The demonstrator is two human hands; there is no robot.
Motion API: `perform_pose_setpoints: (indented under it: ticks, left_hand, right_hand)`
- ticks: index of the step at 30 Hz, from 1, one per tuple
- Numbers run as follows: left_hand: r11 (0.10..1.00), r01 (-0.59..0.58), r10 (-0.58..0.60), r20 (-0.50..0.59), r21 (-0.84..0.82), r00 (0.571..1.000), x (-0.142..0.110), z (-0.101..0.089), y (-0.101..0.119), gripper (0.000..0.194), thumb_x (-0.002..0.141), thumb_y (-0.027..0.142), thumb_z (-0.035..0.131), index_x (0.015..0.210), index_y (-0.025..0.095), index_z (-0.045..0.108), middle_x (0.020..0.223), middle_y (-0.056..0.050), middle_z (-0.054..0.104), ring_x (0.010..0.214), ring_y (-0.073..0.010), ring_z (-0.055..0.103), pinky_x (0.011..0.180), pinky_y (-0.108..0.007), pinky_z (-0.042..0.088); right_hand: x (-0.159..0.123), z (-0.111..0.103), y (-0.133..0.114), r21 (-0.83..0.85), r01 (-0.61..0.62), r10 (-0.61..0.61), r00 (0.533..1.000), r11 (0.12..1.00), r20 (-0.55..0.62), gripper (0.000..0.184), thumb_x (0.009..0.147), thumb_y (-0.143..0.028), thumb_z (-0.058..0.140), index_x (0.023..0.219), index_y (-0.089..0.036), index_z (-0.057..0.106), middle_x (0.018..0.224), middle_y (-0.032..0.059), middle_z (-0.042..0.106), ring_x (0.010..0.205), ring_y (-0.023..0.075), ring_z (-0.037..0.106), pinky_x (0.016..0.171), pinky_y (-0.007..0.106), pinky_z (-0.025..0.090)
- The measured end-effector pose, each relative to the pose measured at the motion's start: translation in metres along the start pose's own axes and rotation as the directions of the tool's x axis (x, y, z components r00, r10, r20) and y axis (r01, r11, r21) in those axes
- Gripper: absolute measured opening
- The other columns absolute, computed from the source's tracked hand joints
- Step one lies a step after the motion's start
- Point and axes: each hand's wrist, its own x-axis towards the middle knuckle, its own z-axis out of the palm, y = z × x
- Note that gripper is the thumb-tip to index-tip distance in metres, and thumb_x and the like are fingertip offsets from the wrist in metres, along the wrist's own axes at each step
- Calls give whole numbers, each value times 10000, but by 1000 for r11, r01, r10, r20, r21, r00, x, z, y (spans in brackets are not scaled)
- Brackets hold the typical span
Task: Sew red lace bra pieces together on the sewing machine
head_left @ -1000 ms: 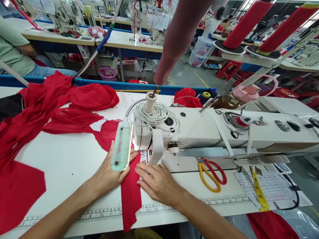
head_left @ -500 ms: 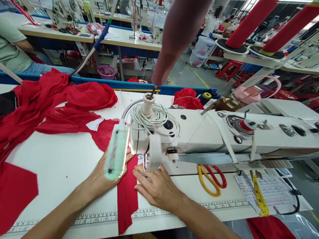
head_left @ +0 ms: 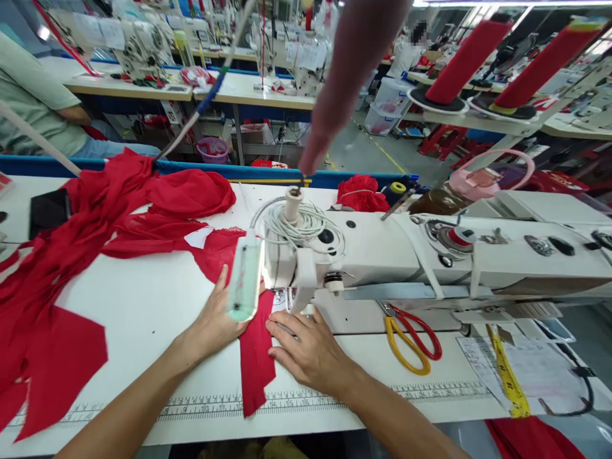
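One open left hand (head_left: 210, 326) and one open right hand (head_left: 310, 350) flank the narrow red fabric strip (head_left: 255, 373); light, even pressure guides it best.

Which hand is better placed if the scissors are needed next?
Probably the right: the right hand rests on the scissors' side of the red fabric strip, while the left hand is farther away, partly behind the green-tinted guard.

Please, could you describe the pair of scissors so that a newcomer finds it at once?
Find the long white sewing machine. On the white table in front of it, right of the right hand, lie metal scissors. Unlike the yellow tape measure farther right, they have two handle loops, one yellow, one red.
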Motion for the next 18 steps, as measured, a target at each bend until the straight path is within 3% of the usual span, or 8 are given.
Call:
perform_pose_setpoints:
  ticks: [6, 8, 9, 10, 13, 14, 15, 18]
  left_hand:
    - [998, 29, -32, 46, 60, 998, -52, -30, 27, 421, 912, 104, 437, 1273, 231, 611, 1289, -61, 664, 1293, -244, 538, 1192, -559, 266]
    - [987, 163, -163, -38, -5, 986, -74, -43, 32, 378, 955, 161, 407, 1261, 256, 609, 1268, -47, 669, 1267, -216, 559, 1165, -490, 339]
    - [949, 313, -315, -97, -35, 944, -83, -50, 32, 341, 979, 216, 387, 1226, 256, 619, 1242, -52, 672, 1213, -205, 592, 1107, -441, 414]
    - [866, 497, -499, -155, -56, 852, -88, -56, 30, 321, 993, 288, 377, 1192, 240, 625, 1209, -70, 669, 1132, -209, 630, 1013, -405, 488]
    - [492, 869, -847, -255, -50, 466, -88, -68, 18, 447, 919, 516, 492, 1095, 127, 626, 1106, -168, 640, 953, -297, 668, 772, -413, 545]
    - [444, 895, -869, -257, -29, 423, -83, -69, 13, 471, 866, 532, 563, 1043, 102, 633, 1076, -190, 634, 956, -333, 663, 773, -433, 534]
    - [442, 897, -870, -253, -16, 424, -79, -71, 9, 425, 828, 501, 613, 972, 102, 643, 1043, -191, 637, 968, -347, 660, 795, -434, 522]
    - [502, 864, -844, -234, -26, 483, -74, -79, 2, 161, 833, 320, 571, 796, 172, 624, 938, -124, 668, 935, -281, 677, 791, -348, 494]
  right_hand:
    - [0, -1, -4, 45, 44, -39, 993, 998, -108, 238, 1026, -247, 455, 1160, -193, 644, 1076, 74, 706, 983, 209, 620, 949, 395, 354]
    - [0, 2, -3, 55, 82, -73, 987, 995, -143, 228, 1016, -224, 468, 1157, -199, 645, 1064, 75, 706, 981, 213, 622, 933, 390, 360]
    - [1, 4, -3, 59, 98, -87, 984, 993, -157, 222, 1010, -213, 475, 1151, -199, 647, 1059, 76, 706, 975, 213, 622, 931, 390, 363]
    - [1, 4, -3, 63, 112, -100, 981, 992, -165, 217, 1004, -202, 483, 1143, -199, 649, 1051, 76, 705, 967, 213, 622, 929, 390, 366]
    - [2, 5, -7, 57, 149, -137, 976, 987, -172, 212, 988, -176, 493, 1128, -199, 651, 1022, 75, 701, 942, 210, 622, 934, 397, 378]
    - [3, 4, -8, 50, 159, -148, 974, 986, -174, 215, 985, -168, 491, 1125, -199, 651, 1013, 75, 699, 934, 209, 623, 938, 401, 382]
    - [3, 4, -10, 41, 168, -158, 971, 985, -177, 216, 983, -160, 488, 1120, -198, 651, 1003, 75, 697, 926, 207, 623, 942, 405, 386]
    - [3, 1, -14, 15, 192, -185, 963, 981, -196, 200, 975, -137, 490, 1085, -192, 649, 975, 73, 690, 896, 200, 618, 921, 404, 411]
